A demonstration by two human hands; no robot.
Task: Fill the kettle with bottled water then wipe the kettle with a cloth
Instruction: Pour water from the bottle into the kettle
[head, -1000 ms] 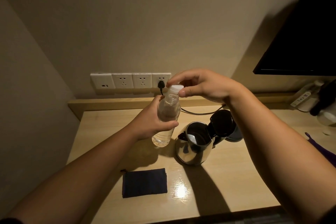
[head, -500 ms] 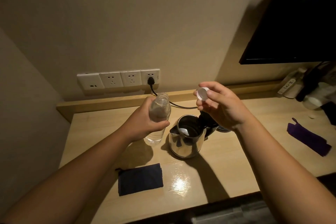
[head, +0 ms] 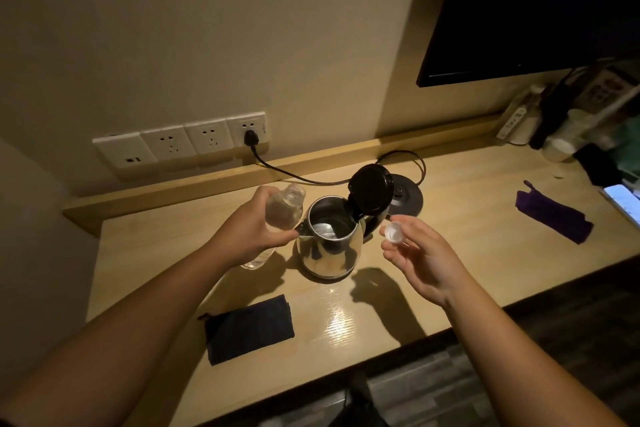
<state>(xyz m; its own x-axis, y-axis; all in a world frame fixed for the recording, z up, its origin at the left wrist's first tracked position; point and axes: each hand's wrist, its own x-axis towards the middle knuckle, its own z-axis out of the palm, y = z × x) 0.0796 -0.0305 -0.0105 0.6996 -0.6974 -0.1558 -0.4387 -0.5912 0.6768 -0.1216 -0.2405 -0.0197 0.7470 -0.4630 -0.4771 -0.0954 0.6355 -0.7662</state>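
kettle (head: 329, 239) on desk (head: 450, 218), lid up. left hand (head: 249, 229) fingers wrapped round uncapped bottle (head: 282, 215) beside spout; right hand (head: 420, 253) fingertips pinching cap (head: 394, 231). risk: fast tilt past narrow rim, water spills onto desk.

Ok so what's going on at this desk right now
A person is about to fill a kettle. The left hand grips an uncapped water bottle beside the steel kettle, which sits on the desk with its lid flipped open. The right hand holds the white bottle cap in its fingers. No water is pouring yet. A folded dark cloth lies untouched near the front edge.
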